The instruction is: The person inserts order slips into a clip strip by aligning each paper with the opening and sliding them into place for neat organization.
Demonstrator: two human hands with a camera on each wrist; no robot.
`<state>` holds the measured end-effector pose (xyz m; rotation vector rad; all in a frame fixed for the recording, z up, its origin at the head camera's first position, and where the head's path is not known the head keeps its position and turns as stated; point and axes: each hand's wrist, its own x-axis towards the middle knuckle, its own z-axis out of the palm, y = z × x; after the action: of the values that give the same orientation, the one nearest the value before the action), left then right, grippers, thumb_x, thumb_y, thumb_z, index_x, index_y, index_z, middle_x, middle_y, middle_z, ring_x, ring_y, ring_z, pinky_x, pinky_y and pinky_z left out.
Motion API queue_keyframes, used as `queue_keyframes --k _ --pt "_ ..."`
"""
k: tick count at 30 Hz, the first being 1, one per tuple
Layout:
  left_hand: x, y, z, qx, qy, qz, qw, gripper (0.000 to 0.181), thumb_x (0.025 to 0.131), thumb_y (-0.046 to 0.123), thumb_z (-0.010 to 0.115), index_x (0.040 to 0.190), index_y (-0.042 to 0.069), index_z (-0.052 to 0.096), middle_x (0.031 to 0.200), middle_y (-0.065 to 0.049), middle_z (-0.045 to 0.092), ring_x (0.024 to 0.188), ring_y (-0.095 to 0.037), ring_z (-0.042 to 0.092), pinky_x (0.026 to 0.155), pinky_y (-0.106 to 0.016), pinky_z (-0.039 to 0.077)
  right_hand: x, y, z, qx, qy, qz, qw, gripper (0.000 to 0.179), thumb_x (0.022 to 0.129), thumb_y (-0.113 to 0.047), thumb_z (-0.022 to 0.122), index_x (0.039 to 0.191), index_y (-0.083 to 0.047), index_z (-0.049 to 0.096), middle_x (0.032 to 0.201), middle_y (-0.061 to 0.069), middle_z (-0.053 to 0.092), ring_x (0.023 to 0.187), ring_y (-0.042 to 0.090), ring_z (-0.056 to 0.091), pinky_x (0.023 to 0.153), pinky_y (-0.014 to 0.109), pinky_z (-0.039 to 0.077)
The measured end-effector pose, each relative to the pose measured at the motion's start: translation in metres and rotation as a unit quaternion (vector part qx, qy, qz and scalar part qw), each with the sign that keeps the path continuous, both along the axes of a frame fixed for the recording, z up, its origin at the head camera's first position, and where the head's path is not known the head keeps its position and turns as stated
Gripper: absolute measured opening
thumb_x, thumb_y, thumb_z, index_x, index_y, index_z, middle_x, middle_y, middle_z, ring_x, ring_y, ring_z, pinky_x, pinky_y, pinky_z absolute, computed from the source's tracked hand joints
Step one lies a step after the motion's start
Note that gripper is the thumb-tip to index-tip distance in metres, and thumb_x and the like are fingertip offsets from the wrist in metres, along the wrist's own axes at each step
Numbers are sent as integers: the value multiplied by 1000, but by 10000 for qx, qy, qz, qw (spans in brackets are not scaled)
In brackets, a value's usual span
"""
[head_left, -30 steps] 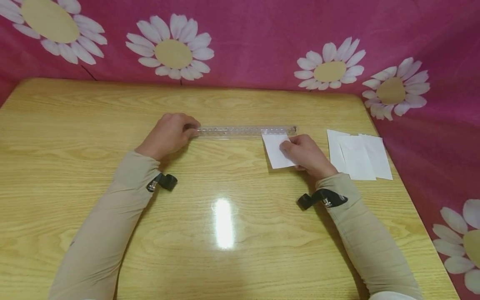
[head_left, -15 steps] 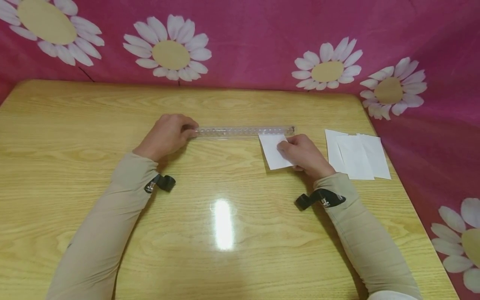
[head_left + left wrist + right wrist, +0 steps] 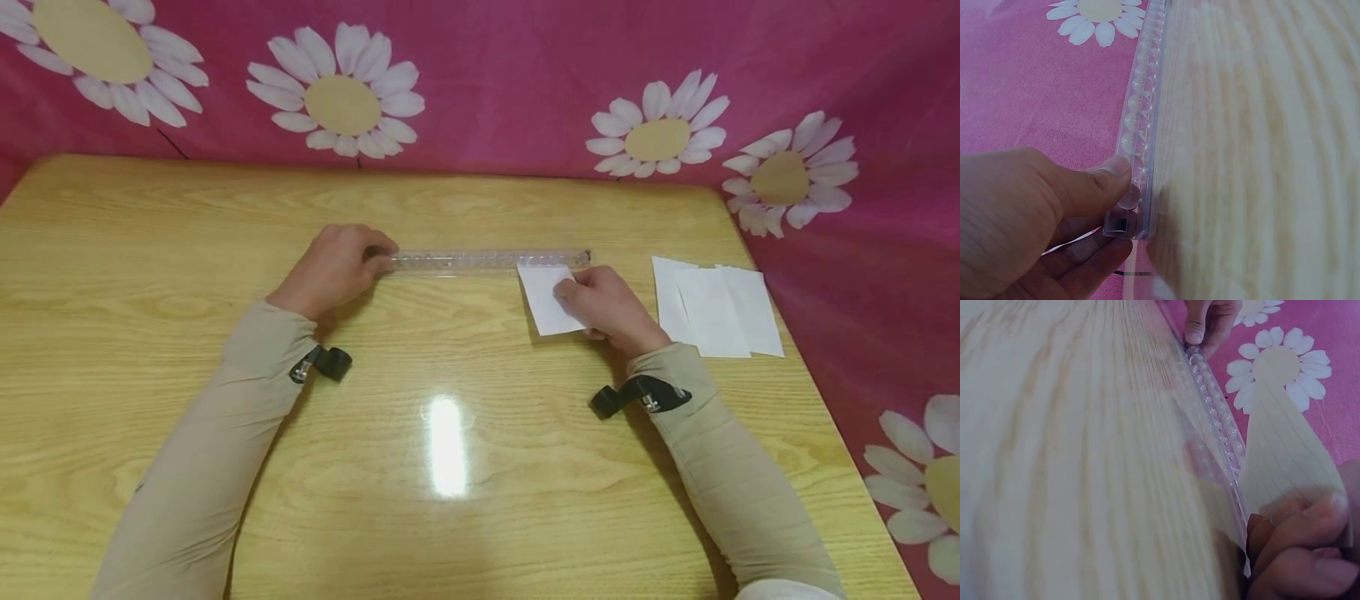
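A long clear plastic case [image 3: 480,260] with a row of clear round beads inside lies crosswise toward the back of the table. My left hand [image 3: 333,271] grips its left end; in the left wrist view the thumb presses one face of the case [image 3: 1132,131] and the fingers curl behind it. My right hand [image 3: 611,308] pinches a white piece of paper [image 3: 542,312] between thumb and fingers. The paper's far edge meets the front side of the case near its right end. Faint ruled lines show on this paper [image 3: 1291,453] in the right wrist view.
Several white pieces of paper [image 3: 716,312] overlap near the right edge of the wood-grain table [image 3: 360,467]. Behind and to the right hangs a pink cloth [image 3: 510,92] with large daisies. A bright light reflection shows on the tabletop.
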<state>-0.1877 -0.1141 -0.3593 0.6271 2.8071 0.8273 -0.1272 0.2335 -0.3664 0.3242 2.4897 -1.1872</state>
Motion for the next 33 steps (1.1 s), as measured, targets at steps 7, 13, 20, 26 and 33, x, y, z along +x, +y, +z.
queue_keyframes --k 7,13,20,26,33 --pt "0 1 1 -32 -33 17 10000 28 101 14 66 126 2 72 129 -19 72 122 -34 65 110 -50 50 0 0 -1 -17 -23 -8 10000 26 96 -27 50 92 -5 64 70 -3 54 49 11 42 44 26 38" --pt "0 0 1 -40 -65 39 10000 29 101 14 65 127 2 72 130 -19 72 122 -34 65 110 -50 50 -1 0 2 -3 -92 18 10000 27 97 -27 51 97 -4 66 73 -1 55 48 11 42 44 26 39" --pt "-1 1 1 -32 -90 36 9999 29 102 14 65 128 2 71 130 -19 71 121 -33 65 109 -50 50 -2 0 2 52 -155 -31 9999 30 98 -28 51 103 -3 67 74 0 55 48 12 42 44 27 39" --pt "-1 1 1 -58 -84 45 9999 29 102 14 65 128 2 71 130 -19 71 121 -33 65 109 -50 50 -2 0 1 -4 -119 -13 9999 30 98 -27 50 103 -3 68 73 -1 56 48 12 41 43 26 38" --pt "0 1 0 -79 -22 52 10000 29 101 14 65 126 2 72 129 -19 72 120 -33 66 108 -50 51 -2 0 -1 -106 -58 -4 9999 28 98 -27 50 97 -4 66 66 -4 49 47 12 41 43 27 37"
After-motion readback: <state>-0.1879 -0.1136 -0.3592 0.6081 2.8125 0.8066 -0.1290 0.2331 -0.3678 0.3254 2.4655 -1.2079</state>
